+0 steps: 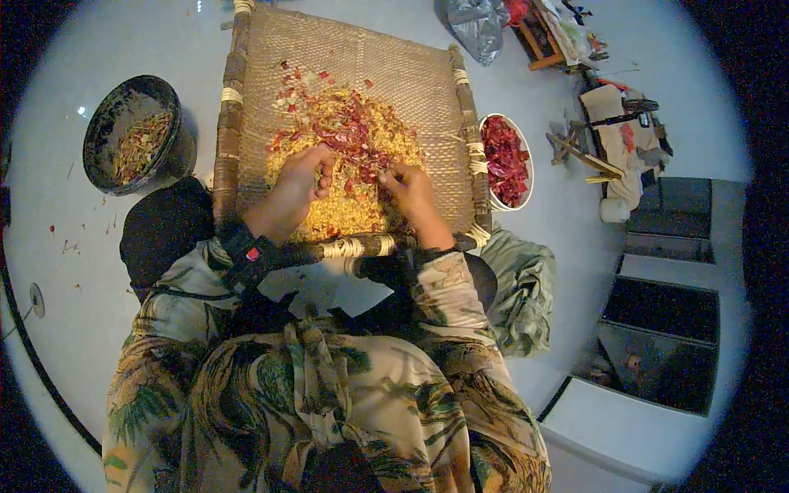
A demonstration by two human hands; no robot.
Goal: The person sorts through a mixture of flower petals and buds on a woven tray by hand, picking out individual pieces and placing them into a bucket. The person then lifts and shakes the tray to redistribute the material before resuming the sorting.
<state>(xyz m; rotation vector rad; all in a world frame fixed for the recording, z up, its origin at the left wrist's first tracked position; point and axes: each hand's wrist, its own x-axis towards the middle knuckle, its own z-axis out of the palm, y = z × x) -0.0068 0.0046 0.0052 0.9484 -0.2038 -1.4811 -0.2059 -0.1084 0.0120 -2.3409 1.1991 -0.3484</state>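
Observation:
A woven rectangular tray (427, 90) with a wooden frame lies across my lap. Yellow seeds (341, 215) cover its near half, with dried red chili pieces (345, 123) heaped among them. My left hand (300, 181) is over the left side of the seeds, its fingers curled in; what they hold is too small to make out. Opposite it, my right hand (407, 193) has thumb and fingertips pinched together beside the red pieces. Whatever sits in that pinch cannot be made out either.
Left of the tray stands a black bucket (173, 123) with stems and chili scraps inside. A white bucket (511, 205) of red chili pieces (505, 160) is at the right. Scraps dot the floor. Farther off are a grey plastic bag (478, 33) and a low wooden stool (583, 152).

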